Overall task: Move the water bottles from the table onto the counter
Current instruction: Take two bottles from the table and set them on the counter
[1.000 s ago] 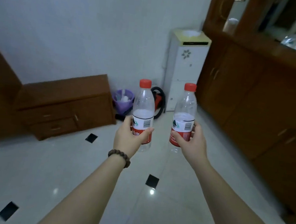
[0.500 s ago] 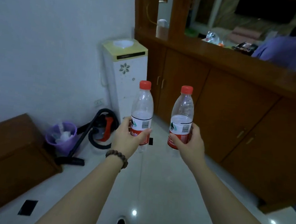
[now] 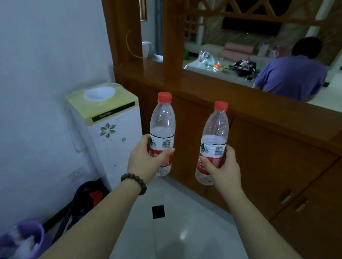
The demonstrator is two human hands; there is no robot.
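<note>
Left water bottle [image 3: 162, 126] is gripped upright at its label by the left hand [image 3: 146, 161]; right water bottle [image 3: 214, 138] likewise by the right hand [image 3: 223, 171], fingers curled round each. Both are held above the tiled floor [image 3: 186, 232], before the wooden counter [image 3: 253, 100]. Water dispenser [image 3: 105, 122] stands left; bottle bases are partly hidden.

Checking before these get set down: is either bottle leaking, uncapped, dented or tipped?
Nothing stands out. The left hand grips the left bottle and the right hand grips the right bottle. Both are upright, red caps on, partly filled, no drips or dents visible.
</note>
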